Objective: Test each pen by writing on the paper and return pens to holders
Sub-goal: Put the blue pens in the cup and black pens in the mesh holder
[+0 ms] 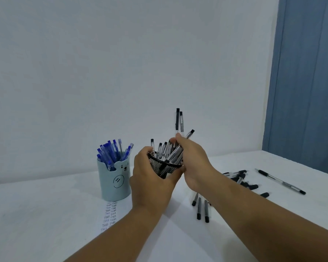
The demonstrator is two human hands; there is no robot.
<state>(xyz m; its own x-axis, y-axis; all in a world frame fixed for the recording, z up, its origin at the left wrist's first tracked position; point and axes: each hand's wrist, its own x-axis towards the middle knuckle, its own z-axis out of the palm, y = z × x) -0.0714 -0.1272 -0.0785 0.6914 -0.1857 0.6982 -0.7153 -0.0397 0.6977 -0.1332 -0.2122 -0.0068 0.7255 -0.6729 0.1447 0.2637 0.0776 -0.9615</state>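
Observation:
My left hand (pixel 150 178) grips a black mesh pen holder (pixel 164 167), lifted off the table and tilted toward me. Several black-capped pens (pixel 170 152) stick out of the holder. My right hand (pixel 193 165) reaches over its rim and its fingers curl round a few of these pens, whose caps rise above my fingers. A pale blue bear holder (pixel 114 178) full of blue pens (pixel 112 152) stands to the left. White paper (pixel 110 214) with rows of the word "Test" lies in front of it.
Several loose black pens (pixel 240 180) lie in a pile on the white table (pixel 45 214) to the right, three more (pixel 202 208) nearer me, and one (pixel 280 181) apart at the far right. A blue door panel (pixel 303 82) stands behind.

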